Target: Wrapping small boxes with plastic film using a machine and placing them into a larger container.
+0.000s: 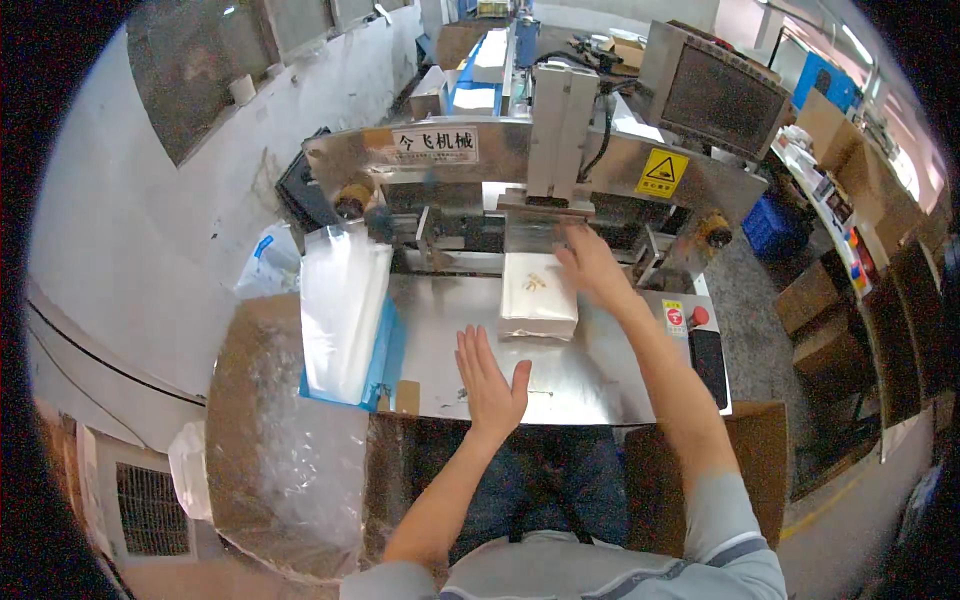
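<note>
A white block-shaped stack (540, 290), which looks like folded paper napkins with a small gold print on top, lies on the metal worktable (440, 310) in front of the machine's opening. My right hand (593, 262) reaches to its far right corner, fingers stretched toward the opening and slightly blurred. Whether it touches the stack is unclear. My left hand (490, 385) is apart from the stack, near the table's front edge, with its fingers extended, thumb out and nothing in it. To its left, clear plastic bags (340, 310) stand piled in a blue holder (388, 350).
Across the table's back runs a metal machine frame (500, 140) with an upright column (562, 130). A red button (699, 317) and a black phone-like slab (707, 368) are at the right. A cardboard box (245, 400) lined with clear plastic stands left. Behind is a blue conveyor (466, 80).
</note>
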Action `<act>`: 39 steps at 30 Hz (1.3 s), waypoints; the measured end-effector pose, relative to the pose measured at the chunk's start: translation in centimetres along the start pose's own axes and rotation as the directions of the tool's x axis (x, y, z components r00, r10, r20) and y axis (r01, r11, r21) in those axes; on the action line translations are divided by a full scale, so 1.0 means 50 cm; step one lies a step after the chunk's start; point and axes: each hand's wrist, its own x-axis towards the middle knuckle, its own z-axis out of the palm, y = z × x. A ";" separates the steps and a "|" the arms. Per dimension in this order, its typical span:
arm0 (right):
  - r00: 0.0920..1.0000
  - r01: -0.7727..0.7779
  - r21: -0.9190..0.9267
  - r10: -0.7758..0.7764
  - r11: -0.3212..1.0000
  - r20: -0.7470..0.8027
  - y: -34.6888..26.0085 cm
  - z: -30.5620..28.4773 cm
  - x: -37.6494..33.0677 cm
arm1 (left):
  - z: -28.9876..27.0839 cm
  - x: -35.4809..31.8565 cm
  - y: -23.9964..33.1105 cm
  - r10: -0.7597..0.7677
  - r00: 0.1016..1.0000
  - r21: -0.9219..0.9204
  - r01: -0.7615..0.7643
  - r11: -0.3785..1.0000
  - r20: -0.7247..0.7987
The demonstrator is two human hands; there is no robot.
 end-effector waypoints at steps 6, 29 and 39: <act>0.961 -0.233 0.676 0.272 0.700 0.049 -0.045 -0.019 -0.223 | -0.004 -0.001 -0.009 -0.021 1.000 -0.067 0.021 0.998 0.000; 0.836 -0.425 0.849 0.497 0.314 0.234 -0.091 0.069 -0.177 | 0.046 0.201 -0.025 -0.319 0.863 -0.529 0.495 0.689 0.392; 0.837 -0.486 0.873 0.308 0.039 0.452 -0.095 -0.094 -0.382 | 0.073 0.194 -0.084 -0.310 0.895 -0.323 0.411 0.852 0.320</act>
